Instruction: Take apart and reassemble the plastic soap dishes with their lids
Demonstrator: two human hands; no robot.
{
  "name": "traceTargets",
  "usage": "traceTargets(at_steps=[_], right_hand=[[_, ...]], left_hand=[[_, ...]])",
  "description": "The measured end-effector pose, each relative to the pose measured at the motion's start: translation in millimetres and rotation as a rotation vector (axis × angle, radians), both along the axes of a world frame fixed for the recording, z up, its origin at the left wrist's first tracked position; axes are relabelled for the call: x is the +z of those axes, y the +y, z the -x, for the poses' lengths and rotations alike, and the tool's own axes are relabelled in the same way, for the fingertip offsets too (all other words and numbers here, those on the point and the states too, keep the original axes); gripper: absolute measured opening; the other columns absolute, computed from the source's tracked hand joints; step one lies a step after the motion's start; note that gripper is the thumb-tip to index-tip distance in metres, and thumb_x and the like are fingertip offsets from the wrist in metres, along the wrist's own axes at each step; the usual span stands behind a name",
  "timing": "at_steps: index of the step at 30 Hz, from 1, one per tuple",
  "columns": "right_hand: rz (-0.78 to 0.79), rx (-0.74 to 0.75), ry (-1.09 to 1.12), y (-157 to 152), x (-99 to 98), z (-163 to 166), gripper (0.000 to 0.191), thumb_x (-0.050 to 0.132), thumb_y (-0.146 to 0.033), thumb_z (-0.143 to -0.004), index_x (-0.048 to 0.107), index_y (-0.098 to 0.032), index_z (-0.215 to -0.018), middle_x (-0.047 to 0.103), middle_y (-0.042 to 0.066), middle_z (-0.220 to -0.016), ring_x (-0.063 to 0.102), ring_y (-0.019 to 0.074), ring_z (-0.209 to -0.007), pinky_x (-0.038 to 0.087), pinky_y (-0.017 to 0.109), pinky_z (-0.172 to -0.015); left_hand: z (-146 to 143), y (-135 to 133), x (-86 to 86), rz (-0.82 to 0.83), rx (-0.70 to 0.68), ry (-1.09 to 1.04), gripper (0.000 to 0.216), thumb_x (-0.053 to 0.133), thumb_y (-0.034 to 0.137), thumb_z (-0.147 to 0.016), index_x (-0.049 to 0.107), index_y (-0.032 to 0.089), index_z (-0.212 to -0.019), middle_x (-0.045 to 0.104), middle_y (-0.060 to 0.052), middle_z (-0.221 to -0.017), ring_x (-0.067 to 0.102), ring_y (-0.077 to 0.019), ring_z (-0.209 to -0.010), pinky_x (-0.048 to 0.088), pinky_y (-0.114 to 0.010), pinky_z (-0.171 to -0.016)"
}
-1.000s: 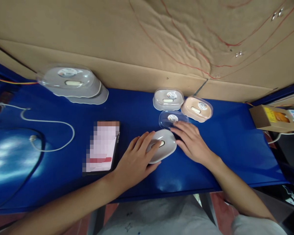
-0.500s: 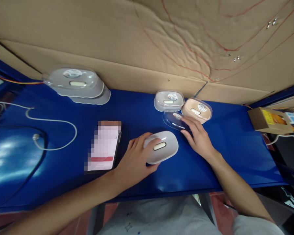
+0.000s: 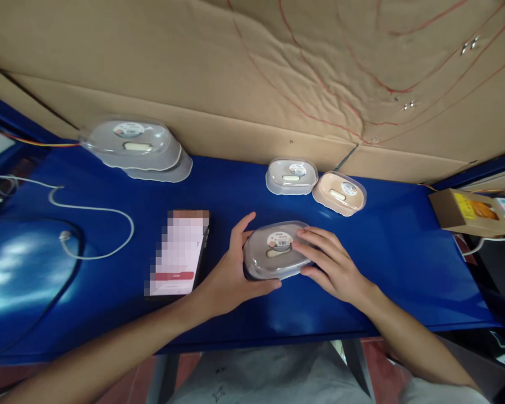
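Observation:
A grey oval box (image 3: 258, 265) with a white oblong piece in its top lies in front of me on the blue table. Over it sits a clear plastic lid (image 3: 292, 231) bearing a round label; whether it is fully seated I cannot tell. My left hand (image 3: 231, 275) curves round the box's left end, thumb along the near side, index finger raised off it. With the fingers on the lid's top and right end, my right hand (image 3: 334, 266) grips the lid, thumb at the near edge.
Behind stand a grey lidded box (image 3: 286, 182) and a peach lidded box (image 3: 336, 196). Stacked grey boxes (image 3: 151, 163) are at the back left. A phone (image 3: 180, 252) lies left of my hand, a white cable (image 3: 105, 209) farther left. A carton (image 3: 450, 210) stands at the right.
My right hand has brought the clear lid left and nearer, onto the grey box. My left hand's fingers have shifted from the box's top to its left end and side.

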State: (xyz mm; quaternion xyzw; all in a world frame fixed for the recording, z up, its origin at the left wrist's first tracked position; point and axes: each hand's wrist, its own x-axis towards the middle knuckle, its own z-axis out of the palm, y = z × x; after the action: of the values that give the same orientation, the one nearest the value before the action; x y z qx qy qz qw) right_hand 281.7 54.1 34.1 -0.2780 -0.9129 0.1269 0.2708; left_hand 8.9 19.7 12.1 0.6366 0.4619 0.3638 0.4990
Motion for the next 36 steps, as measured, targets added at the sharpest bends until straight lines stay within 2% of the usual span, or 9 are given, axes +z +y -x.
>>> traceTargets(at_steps=[4,9,15,19,21,24,27,32,36], right_hand=[[0.019,0.009,-0.006,0,-3.3,4,0.046,0.06,-0.027,-0.105,0.055,-0.016,-0.149,0.062,0.018,-0.146,0.053,0.0305,-0.142,0.052,0.052,-0.114],[0.021,0.016,-0.019,2,-6.8,4,0.046,0.059,-0.029,-0.106,0.052,-0.018,-0.151,0.06,0.017,-0.147,0.051,0.0291,-0.143,0.051,0.051,-0.115],[0.026,0.024,-0.043,2,-4.8,4,0.049,0.058,-0.03,-0.107,0.048,-0.02,-0.154,0.058,0.016,-0.149,0.05,0.0294,-0.145,0.05,0.052,-0.116],[0.045,0.031,-0.095,3,-8.7,5,0.07,0.065,-0.044,-0.102,0.037,-0.019,-0.161,0.052,0.019,-0.154,0.044,0.0335,-0.149,0.048,0.055,-0.118],[0.033,0.025,-0.085,3,-11.9,4,0.077,0.068,-0.043,-0.1,0.032,-0.019,-0.164,0.051,0.02,-0.155,0.043,0.0342,-0.15,0.046,0.056,-0.119],[0.019,0.02,-0.039,3,-14.1,3,0.08,0.07,-0.034,-0.1,0.028,-0.021,-0.166,0.051,0.019,-0.155,0.044,0.0337,-0.15,0.046,0.055,-0.12],[0.033,0.023,-0.023,3,-13.1,3,0.082,0.071,-0.032,-0.098,0.026,-0.024,-0.167,0.051,0.018,-0.155,0.044,0.0345,-0.15,0.045,0.057,-0.12],[0.103,0.042,0.0,2,-13.7,4,0.084,0.073,-0.032,-0.097,0.026,-0.024,-0.167,0.046,0.019,-0.158,0.035,0.0372,-0.156,0.042,0.061,-0.122],[0.083,0.059,0.038,1,-16.6,3,0.083,0.071,-0.029,-0.098,0.025,-0.025,-0.167,0.045,0.018,-0.16,0.036,0.0374,-0.156,0.044,0.06,-0.122]], left_hand=[[-2,-3,-4.8,-0.083,0.022,0.064,0.119,0.089,0.028,-0.08,0.008,0.03,-0.166,0.05,-0.018,-0.153,0.06,-0.0332,-0.137,0.05,-0.054,-0.115],[-2,-3,-6.8,-0.079,0.031,0.051,0.117,0.088,0.029,-0.079,0.01,0.03,-0.166,0.053,-0.017,-0.151,0.061,-0.033,-0.136,0.053,-0.052,-0.112],[-2,-4,-6.2,-0.105,0.06,0.075,0.112,0.087,0.033,-0.081,0.014,0.029,-0.165,0.05,-0.017,-0.153,0.059,-0.0329,-0.137,0.05,-0.054,-0.115],[-3,-4,-1.0,-0.05,0.085,0.018,0.108,0.088,0.036,-0.081,0.018,0.029,-0.164,0.051,-0.015,-0.151,0.057,-0.0332,-0.138,0.047,-0.055,-0.118],[-3,-3,3.3,0.007,0.102,-0.038,0.106,0.089,0.038,-0.079,0.023,0.032,-0.162,0.052,-0.012,-0.149,0.057,-0.0333,-0.138,0.045,-0.056,-0.119],[-4,-2,7.8,0.08,0.117,-0.138,0.101,0.091,0.038,-0.078,0.029,0.036,-0.158,0.052,-0.009,-0.149,0.056,-0.0324,-0.138,0.044,-0.055,-0.12],[-4,-1,8.2,0.122,0.109,-0.202,0.099,0.091,0.036,-0.078,0.032,0.038,-0.157,0.051,-0.007,-0.15,0.055,-0.0317,-0.138,0.043,-0.055,-0.121],[-4,-2,6.8,0.158,0.09,-0.239,0.099,0.092,0.036,-0.077,0.033,0.037,-0.157,0.052,-0.008,-0.149,0.056,-0.0327,-0.137,0.044,-0.055,-0.12],[-4,-4,9.3,0.151,0.101,-0.231,0.098,0.092,0.035,-0.077,0.034,0.038,-0.156,0.052,-0.008,-0.149,0.057,-0.0324,-0.136,0.046,-0.054,-0.119]])
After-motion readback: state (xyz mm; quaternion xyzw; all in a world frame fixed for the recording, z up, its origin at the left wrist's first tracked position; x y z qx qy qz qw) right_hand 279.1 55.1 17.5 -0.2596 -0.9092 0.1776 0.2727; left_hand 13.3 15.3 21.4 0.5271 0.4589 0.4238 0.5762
